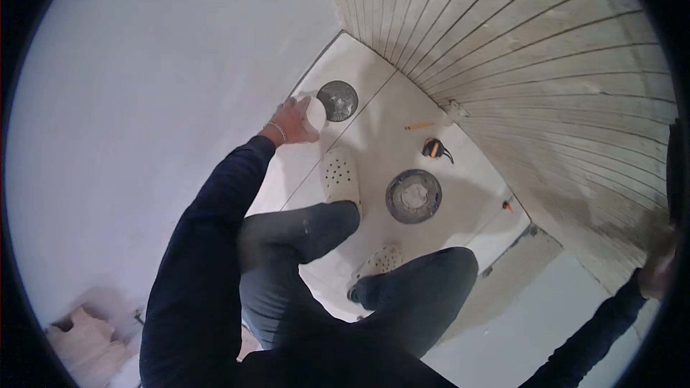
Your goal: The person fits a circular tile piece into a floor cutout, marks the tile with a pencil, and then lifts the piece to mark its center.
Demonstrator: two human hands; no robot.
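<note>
- So the left hand (pixel 293 123) had a white disc (pixel 316 113) gripped by its edge, fingers spread over one side.
- That disc was down by the tiled floor's (pixel 377 129) left edge, towards the far corner, right up against or slightly over a dark round patch (pixel 339 103). Couldn't tell which.
- Right hand (pixel 658 273) was way out by the ribbed wall (pixel 532 50), blurry and next to some dark thing (pixel 675 172) cut off by the view. No idea if it was holding it.
- Second dark ring (pixel 394 197), pale stuff in its middle, sat nearer the floor's right corner than the first patch.
- Tape measure (pixel 433 149) lay between that ring and the ribbed-wall edge, with a yellow pencil-like stick (pixel 418 126) just beside it.
- Small red-and-black bit (pixel 508 206) was close to the right corner.
- Pale holey clogs (pixel 341 172) were planted on the tiles, either side of the second ring's near-left.
</note>
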